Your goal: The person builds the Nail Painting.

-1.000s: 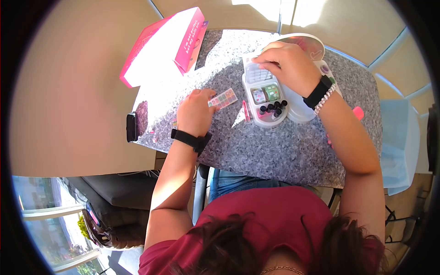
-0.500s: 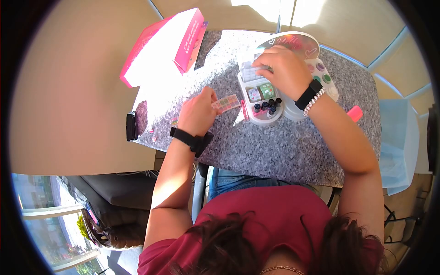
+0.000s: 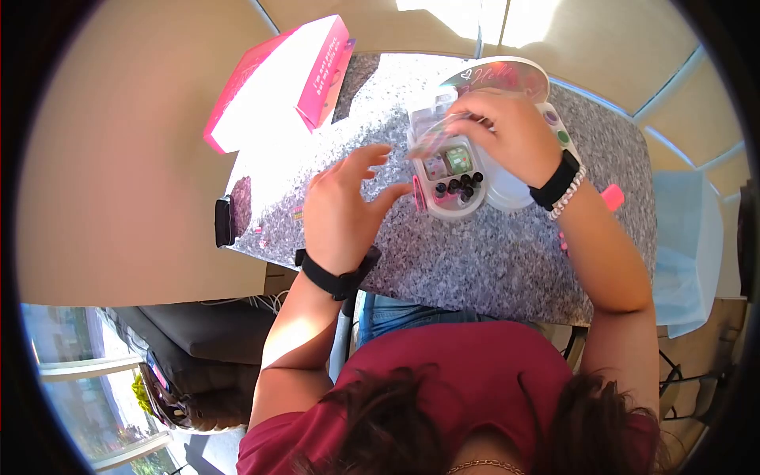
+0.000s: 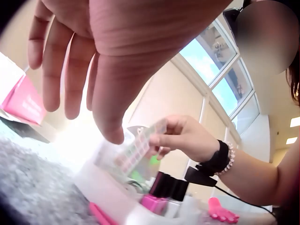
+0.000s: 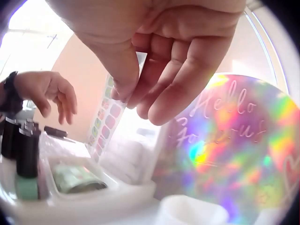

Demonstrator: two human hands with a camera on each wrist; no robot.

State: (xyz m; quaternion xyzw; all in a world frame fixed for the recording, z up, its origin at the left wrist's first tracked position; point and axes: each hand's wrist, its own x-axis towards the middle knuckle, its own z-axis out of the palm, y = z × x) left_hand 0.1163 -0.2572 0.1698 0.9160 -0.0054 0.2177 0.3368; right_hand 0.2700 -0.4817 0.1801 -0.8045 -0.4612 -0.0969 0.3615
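Observation:
My right hand (image 3: pixel 511 131) pinches a clear sheet of nail stickers (image 5: pixel 105 117) between thumb and fingers, tilted over the white case (image 3: pixel 455 213). Pale pink and green nail shapes run in rows along it; the head view shows it blurred. To the left, my left hand (image 3: pixel 344 210) hovers above the table with fingers spread and nothing in them, its thumb toward the case. Black-capped nail polish bottles (image 3: pixel 459 187) stand in the case's near compartment. Behind them lies a green patterned item (image 5: pixel 77 177). The shiny lid (image 5: pixel 229 140) reads "Hello Gorgeous" and stands raised behind the case.
A pink and white box (image 3: pixel 317 87) stands at the table's back left. A slim pink item (image 3: pixel 419 194) leans by the case's left side. A black object (image 3: pixel 226 222) sits at the left edge. A pink lobed piece (image 3: pixel 612 197) lies right of the case.
The sticker sheet has passed from my left hand to my right, which now holds it over the case. My left hand has opened and spread its fingers.

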